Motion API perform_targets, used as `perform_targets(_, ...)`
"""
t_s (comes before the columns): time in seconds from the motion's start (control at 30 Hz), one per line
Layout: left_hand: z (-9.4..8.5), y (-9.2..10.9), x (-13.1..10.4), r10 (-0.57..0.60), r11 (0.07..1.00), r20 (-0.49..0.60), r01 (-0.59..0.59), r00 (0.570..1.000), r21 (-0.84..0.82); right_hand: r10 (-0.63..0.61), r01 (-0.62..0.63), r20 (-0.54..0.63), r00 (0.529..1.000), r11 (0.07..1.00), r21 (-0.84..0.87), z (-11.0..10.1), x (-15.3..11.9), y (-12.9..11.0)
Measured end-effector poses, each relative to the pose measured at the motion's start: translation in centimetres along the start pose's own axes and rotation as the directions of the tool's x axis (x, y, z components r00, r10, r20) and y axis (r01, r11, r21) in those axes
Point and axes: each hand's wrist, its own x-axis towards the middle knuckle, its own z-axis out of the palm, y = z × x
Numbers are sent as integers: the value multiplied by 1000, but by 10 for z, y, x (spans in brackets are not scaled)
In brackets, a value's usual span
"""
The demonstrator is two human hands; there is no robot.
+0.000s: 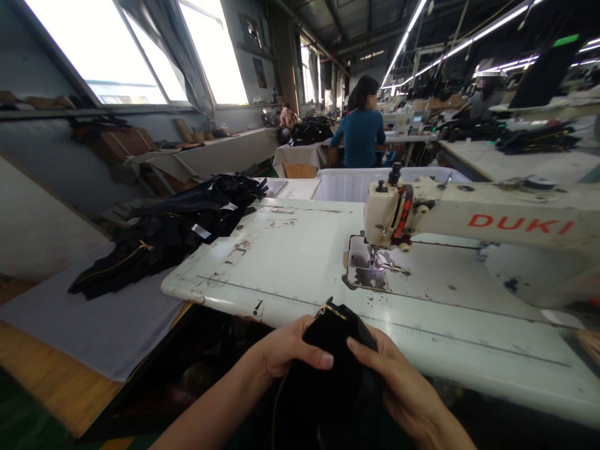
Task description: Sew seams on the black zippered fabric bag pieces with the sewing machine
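A black fabric piece with a gold zipper (335, 387) is gripped between both my hands at the front edge of the sewing table. My left hand (300, 347) holds its left side, thumb lying across the cloth. On the right side, my right hand (391, 369) pinches the cloth with the thumb on top and the fingers behind, hidden. The gold zipper end (335, 310) shows at the top fold. Beyond my hands stands a sewing machine (389, 212), its needle area (374, 257) lit and without cloth under it.
A pile of black zippered pieces (173, 231) lies to the left, partly on grey cloth (107, 325). The pale sewing table (290, 250) has a printed ruler near its front edge. Behind it stands a white plastic bin (342, 181). A person in a blue top (363, 134) sits farther back.
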Motion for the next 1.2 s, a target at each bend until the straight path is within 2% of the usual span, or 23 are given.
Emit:
perform_targets(0.2, 1, -9, 6, 39, 995, 1, -39, 999, -88, 6, -6, -66, 998, 1000, -7, 6, 2, -3)
perform_targets(0.43, -1, -12, 7, 33, 993, 5, -33, 999, -112, 11, -12, -92, 996, 1000, -14, 6, 2, -5)
perform_targets(0.8, -5, 1, -2, 74, 997, 60, -73, 995, -20, 16, -25, -127, 992, 997, -69, 7, -4, -9)
perform_targets(1.07, -2, 2, -2, 89, 996, 11, -90, 996, 30, -25, -11, -185, 982, 982, -190, 10, -5, -8)
perform_targets(1.2, 2, 5, -3, 102, 991, -17, -100, 995, 94, -56, 19, -126, 990, 960, -279, 9, -4, -6)
